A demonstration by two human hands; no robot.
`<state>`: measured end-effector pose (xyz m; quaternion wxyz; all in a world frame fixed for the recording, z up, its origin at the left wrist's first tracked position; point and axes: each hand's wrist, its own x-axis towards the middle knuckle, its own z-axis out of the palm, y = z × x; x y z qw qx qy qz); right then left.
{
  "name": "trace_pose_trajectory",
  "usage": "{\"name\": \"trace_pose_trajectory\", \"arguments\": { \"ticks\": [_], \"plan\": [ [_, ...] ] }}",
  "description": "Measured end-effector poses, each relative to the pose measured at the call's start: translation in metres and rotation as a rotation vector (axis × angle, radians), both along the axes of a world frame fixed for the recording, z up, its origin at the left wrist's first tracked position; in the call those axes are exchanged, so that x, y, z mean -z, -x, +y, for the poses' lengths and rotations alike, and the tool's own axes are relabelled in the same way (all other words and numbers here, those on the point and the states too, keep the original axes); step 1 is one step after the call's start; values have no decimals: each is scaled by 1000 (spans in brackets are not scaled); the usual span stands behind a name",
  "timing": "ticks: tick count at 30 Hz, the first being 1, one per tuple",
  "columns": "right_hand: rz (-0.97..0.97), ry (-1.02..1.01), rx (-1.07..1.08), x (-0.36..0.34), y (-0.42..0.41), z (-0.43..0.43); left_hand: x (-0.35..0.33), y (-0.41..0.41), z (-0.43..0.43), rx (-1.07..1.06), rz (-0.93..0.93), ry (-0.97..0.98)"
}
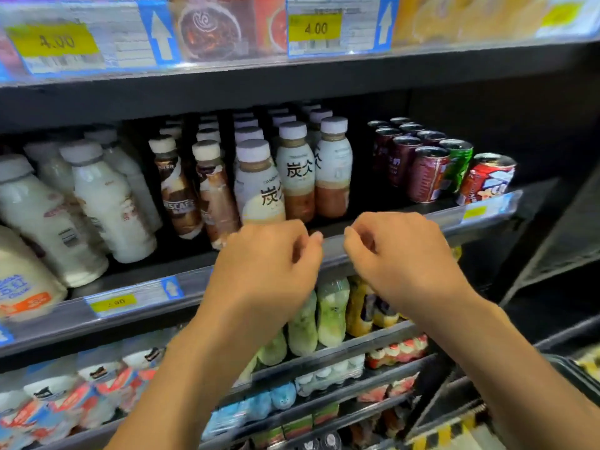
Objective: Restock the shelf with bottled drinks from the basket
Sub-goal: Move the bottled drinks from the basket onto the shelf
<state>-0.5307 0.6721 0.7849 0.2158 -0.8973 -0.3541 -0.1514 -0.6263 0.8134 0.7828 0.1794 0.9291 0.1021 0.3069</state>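
Both hands hover at the front rail [334, 246] of the middle shelf, holding nothing. My left hand [266, 264] has its fingers curled loosely, just below a white-capped coffee bottle [259, 186]. My right hand [402, 254] is curled the same way, a hand's width to the right, with its fingertips at the rail. Behind them stand rows of white-capped bottles [332, 170] and brown Nescafe bottles [177, 186]. A dark basket corner [581, 381] shows at the lower right; what it holds is unclear.
Large white milk bottles [107, 203] fill the shelf's left side. Cans [428, 173] stand at its right, with bare shelf beyond them. Price tags [315, 27] line the shelf above. Lower shelves hold green bottles [331, 313] and small packs.
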Motion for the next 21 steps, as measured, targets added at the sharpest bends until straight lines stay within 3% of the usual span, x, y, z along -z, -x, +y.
{"name": "trace_pose_trajectory", "arguments": {
  "ticks": [2,5,10,13,21],
  "plan": [
    [-32,138,120,17,-1,-37,20,-20,-27,106,47,-157],
    [-41,182,273,51,-5,-98,53,-54,-81,239,115,-294],
    [263,392,532,106,-14,-207,103,-114,-193,511,373,-551],
    [378,423,626,146,-25,-273,139,-149,-269,671,584,-509],
    [733,398,838,245,-125,-459,237,-291,-477,873,839,-595]
  ]
}}
